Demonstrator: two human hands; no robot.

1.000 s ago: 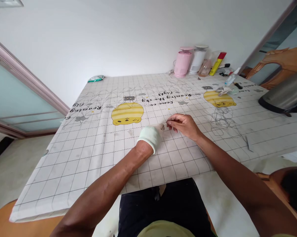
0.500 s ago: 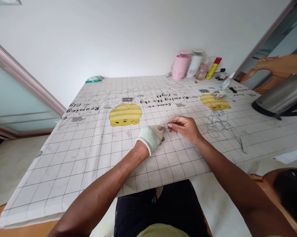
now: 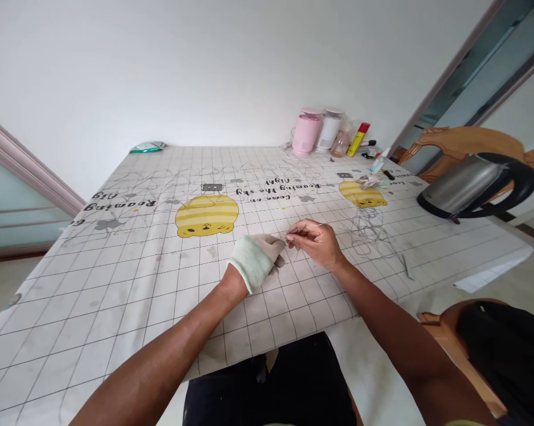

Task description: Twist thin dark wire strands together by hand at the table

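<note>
My left hand, in a white glove with a pale green cuff, is closed low over the tablecloth. Its fingertips are pinched on something too small to make out. My bare right hand is just right of it, thumb and fingers pinched together, the tips almost touching the glove. A thin light line, like a needle or wire, shows at its top, but what it grips is unclear. A tangle of thin grey thread or wire lies to the right.
A steel kettle stands at the right. Along the back are a pink device, a white device, bottles and a red-yellow tube. A green packet lies back left. Wooden chairs flank the right side.
The camera view has turned to the right, so the table and objects sit further left. Both hands keep their pinched poses close together.
</note>
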